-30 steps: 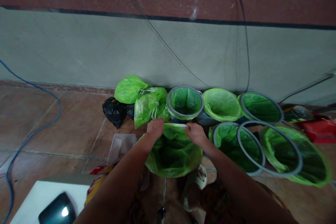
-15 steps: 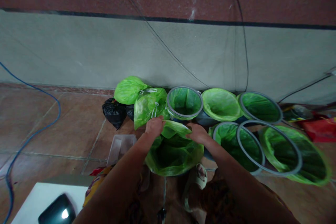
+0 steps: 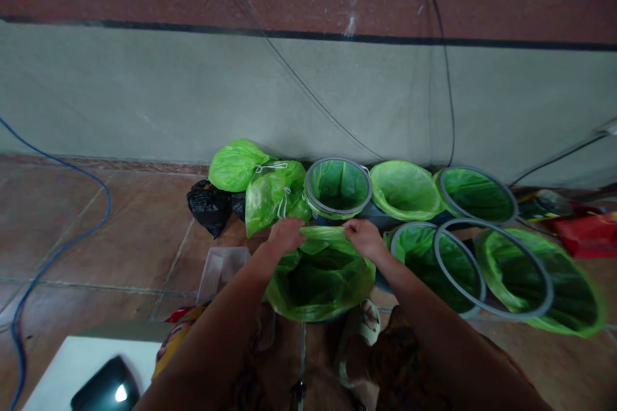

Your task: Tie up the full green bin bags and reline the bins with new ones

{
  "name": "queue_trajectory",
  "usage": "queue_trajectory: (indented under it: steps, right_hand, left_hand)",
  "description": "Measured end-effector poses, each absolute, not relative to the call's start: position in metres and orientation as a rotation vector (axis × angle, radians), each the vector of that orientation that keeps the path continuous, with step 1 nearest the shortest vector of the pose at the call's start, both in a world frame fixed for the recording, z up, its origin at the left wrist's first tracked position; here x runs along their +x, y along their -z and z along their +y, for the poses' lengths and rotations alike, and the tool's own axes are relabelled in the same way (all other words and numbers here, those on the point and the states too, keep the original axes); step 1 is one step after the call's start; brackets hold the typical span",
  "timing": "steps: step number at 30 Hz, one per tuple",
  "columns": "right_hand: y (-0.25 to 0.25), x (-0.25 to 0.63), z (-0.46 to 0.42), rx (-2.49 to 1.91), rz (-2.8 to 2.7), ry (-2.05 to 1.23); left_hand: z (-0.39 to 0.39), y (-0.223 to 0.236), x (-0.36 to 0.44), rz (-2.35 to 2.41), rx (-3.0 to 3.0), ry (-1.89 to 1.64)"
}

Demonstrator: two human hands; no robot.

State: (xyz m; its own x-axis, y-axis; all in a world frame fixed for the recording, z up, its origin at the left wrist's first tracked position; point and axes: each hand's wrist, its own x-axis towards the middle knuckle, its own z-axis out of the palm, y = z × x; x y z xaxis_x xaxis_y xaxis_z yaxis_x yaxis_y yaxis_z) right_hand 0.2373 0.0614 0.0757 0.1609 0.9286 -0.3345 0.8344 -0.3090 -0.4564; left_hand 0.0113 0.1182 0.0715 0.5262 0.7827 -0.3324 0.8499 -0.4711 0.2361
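Observation:
A green bin liner (image 3: 308, 306) lines the bin right in front of me, its near edge folded over the outside. My left hand (image 3: 286, 235) is closed on the liner's far edge at the left. At the right of that same edge, my right hand (image 3: 364, 237) pinches the plastic, and a strip is stretched between the two hands. The bin under the liner is mostly hidden. Just behind stands a lined bin with a grey ring (image 3: 339, 185) on its rim. A tied green bag (image 3: 274, 196) with white drawstrings lies beyond my left hand.
Several more lined bins stand to the right, one with a loose grey ring (image 3: 494, 223) across it. Black bags (image 3: 209, 205), a clear plastic tub (image 3: 222, 270) and a white surface with a dark glossy object (image 3: 106, 386) are at left. A blue cable (image 3: 107, 196) crosses the floor.
The liner's far edge has been pulled straighter between my hands. My right hand has risen slightly and turned, and my left has shifted a little. The bins have stayed in place.

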Motion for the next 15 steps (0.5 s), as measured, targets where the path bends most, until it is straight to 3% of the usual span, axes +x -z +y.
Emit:
queue_trajectory:
  steps: [9, 15]
  right_hand:
    - [-0.059, 0.24, 0.059, -2.019, -1.688, -1.164]
    - [-0.065, 0.238, 0.057, -2.063, -1.669, -1.17]
  left_hand:
    - [0.126, -0.078, 0.006, 1.391, 2.289, 0.269]
    - [0.128, -0.078, 0.009, 1.329, 2.269, 0.221]
